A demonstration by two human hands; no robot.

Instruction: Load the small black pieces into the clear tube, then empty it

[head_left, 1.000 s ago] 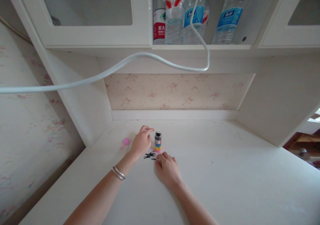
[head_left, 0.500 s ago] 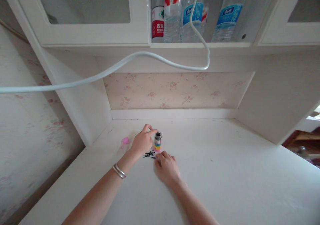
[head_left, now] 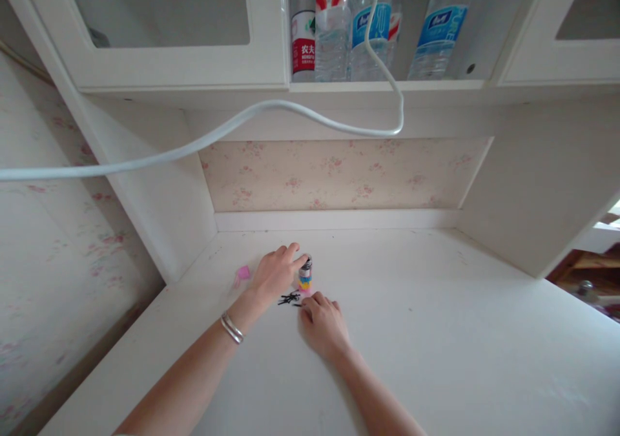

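Note:
A small clear jar (head_left: 305,277) stands upright on the white tabletop, filled with coloured layers, with black at the top. My left hand (head_left: 276,273) is just left of it, fingers spread, one fingertip at the jar's mouth; whether it touches the rim I cannot tell. Below the jar lies a loose pile of thin black strips (head_left: 289,298). My right hand (head_left: 323,323) rests on the tabletop in front of the jar, fingers curled in a pinch at the end of a thin black strip (head_left: 297,305).
A pink cap-like piece (head_left: 243,272) lies on the tabletop (head_left: 436,358) left of my left hand. A white cable (head_left: 271,105) hangs across the view. Above, several plastic bottles (head_left: 334,42) stand in an open cabinet section. Cabinet side panels (head_left: 542,184) flank the tabletop.
My left hand has shifted slightly left and its fingers have spread, with one fingertip still at the jar's mouth. My right hand has stayed in place.

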